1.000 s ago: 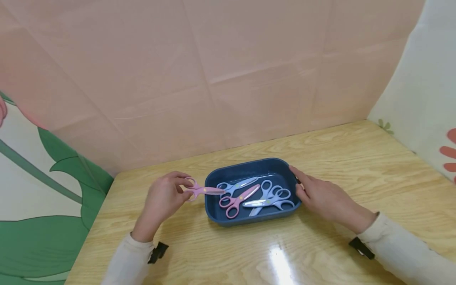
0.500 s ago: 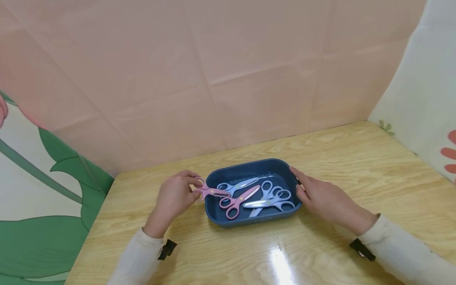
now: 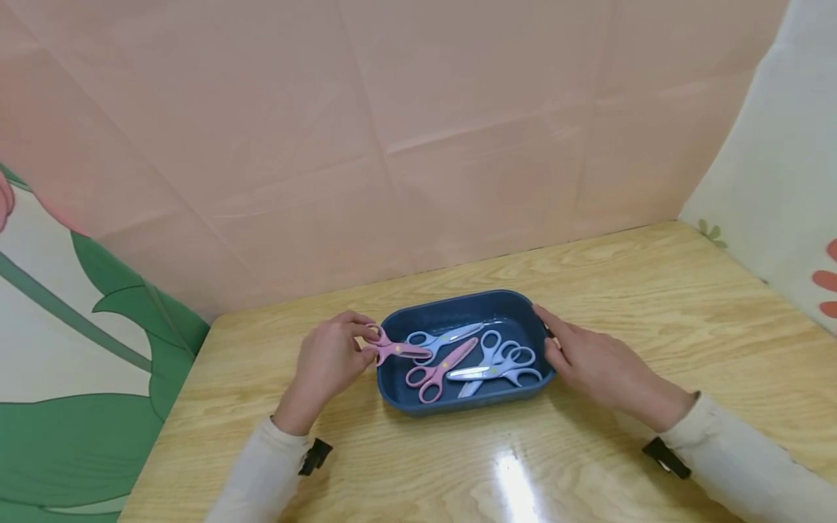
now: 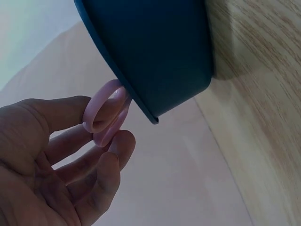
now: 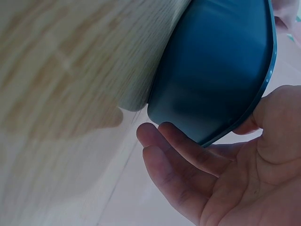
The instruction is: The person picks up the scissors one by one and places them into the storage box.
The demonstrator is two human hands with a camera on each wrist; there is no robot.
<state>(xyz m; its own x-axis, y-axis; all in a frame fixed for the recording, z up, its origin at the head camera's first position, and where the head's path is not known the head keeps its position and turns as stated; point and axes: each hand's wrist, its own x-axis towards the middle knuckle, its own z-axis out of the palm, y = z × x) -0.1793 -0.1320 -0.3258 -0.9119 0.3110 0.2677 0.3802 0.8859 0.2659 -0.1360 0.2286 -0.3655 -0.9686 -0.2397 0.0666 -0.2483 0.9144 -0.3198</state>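
Note:
My left hand (image 3: 330, 356) pinches pink scissors (image 3: 408, 351) by their handle loops, at the left rim of a dark blue bin (image 3: 458, 407). The blades point right into the bin and overlap a pair of light blue scissors (image 3: 451, 338). In the left wrist view, the pink loops (image 4: 98, 108) stick out past the rim between thumb and fingers. My right hand (image 3: 598, 363) holds the bin's right end. In the right wrist view, its thumb is at the rim and its other fingers (image 5: 183, 179) are loosely bent by the outer wall.
Inside the bin lie another pink pair of scissors (image 3: 443, 369) and two crossed light blue pairs (image 3: 500, 369). The bin stands on a wood-grain table (image 3: 405, 472). A pink cloth backdrop (image 3: 392, 145) hangs behind, with a patterned panel (image 3: 785, 181) on the right.
My left hand has moved right, carrying the pink scissors from outside the left rim to over the bin. The light blue scissors beneath them have shifted slightly right. My right hand stays put.

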